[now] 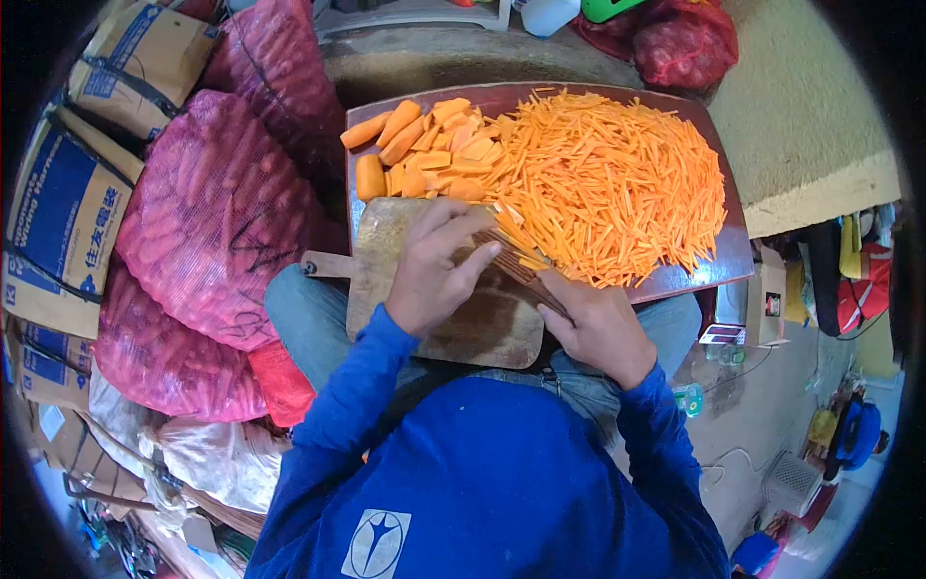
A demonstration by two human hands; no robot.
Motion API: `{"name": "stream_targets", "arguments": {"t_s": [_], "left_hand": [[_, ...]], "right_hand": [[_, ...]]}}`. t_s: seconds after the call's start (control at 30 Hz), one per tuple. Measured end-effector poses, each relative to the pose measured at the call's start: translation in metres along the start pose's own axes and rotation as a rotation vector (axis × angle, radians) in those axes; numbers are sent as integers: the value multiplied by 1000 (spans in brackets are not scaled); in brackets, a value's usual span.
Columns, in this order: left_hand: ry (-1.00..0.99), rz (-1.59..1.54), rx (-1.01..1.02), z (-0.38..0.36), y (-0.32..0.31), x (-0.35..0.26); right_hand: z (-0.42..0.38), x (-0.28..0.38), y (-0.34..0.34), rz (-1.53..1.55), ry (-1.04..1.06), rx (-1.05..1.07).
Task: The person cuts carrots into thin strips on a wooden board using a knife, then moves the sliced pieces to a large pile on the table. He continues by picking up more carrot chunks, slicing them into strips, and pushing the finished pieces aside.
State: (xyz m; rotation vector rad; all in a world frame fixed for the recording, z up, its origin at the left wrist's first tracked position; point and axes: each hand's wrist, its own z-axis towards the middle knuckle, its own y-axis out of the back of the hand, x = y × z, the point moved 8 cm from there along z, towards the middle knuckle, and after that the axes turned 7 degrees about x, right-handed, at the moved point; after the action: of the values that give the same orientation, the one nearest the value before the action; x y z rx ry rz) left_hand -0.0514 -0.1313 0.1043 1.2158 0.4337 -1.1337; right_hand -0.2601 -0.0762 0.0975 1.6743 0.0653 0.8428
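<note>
My right hand (603, 326) is closed around the handle end of a knife with a wide brown blade (516, 259). The blade slants up and left over a worn wooden cutting board (395, 232) on my lap. My left hand (439, 265) is above the board, thumb and fingers apart. Its fingertips are close to the blade and to a few carrot strips (511, 224) at the board's upper edge. Beyond the board, a dark red tabletop (731, 198) bears a large heap of carrot sticks (617, 179). Thicker carrot pieces (424, 145) lie at its left.
Pink mesh sacks of carrots (207, 222) are stacked at my left beside strapped cardboard boxes (72, 222). A concrete ledge (810, 116) rises at the right. Another red mesh bag (685, 43) sits at the back. An open carton (769, 299) stands on the floor to the right.
</note>
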Motion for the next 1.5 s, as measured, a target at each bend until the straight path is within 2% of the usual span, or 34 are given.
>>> {"name": "stream_targets", "arguments": {"t_s": [0.03,0.1,0.23,0.3,0.4,0.5,0.63,0.8,0.83,0.9,0.93,1.03,1.1,1.2,1.33,1.43,1.5], "left_hand": [[-4,3,11,12,-1,2],[-117,233,319,32,-26,-2],[-149,273,450,48,-57,12],[-190,496,407,53,-63,14],[-193,613,381,61,-71,31],[-232,550,327,59,-67,23],[-232,390,396,51,-73,15],[-297,728,332,60,-79,20],[-299,728,330,60,-77,20],[-256,432,292,60,-66,19],[-258,429,295,58,-63,17],[-240,440,337,54,-58,22],[-244,741,280,57,-57,32],[-275,840,167,67,-44,45],[-248,757,68,69,-23,63],[-186,739,95,69,-10,85],[-177,745,88,67,-4,91]], "right_hand": [[-1,1,0,7,-6,-8],[0,11,3,-147,95,-54],[4,8,0,-181,99,-28],[4,10,0,-244,134,-57],[5,11,-2,-249,118,-64],[6,10,-5,-267,103,-50],[7,10,-11,-266,108,-48],[11,18,-14,-272,137,-46],[12,17,-13,-274,137,-47],[10,17,-13,-302,152,-64],[9,16,-13,-302,148,-64],[6,15,-9,-282,144,-92],[2,14,-9,-280,126,-88],[-4,17,-6,-260,111,-77],[-17,21,-11,-151,88,-101],[-26,23,-25,-32,65,-75],[-27,31,-21,2,109,-161]]}}
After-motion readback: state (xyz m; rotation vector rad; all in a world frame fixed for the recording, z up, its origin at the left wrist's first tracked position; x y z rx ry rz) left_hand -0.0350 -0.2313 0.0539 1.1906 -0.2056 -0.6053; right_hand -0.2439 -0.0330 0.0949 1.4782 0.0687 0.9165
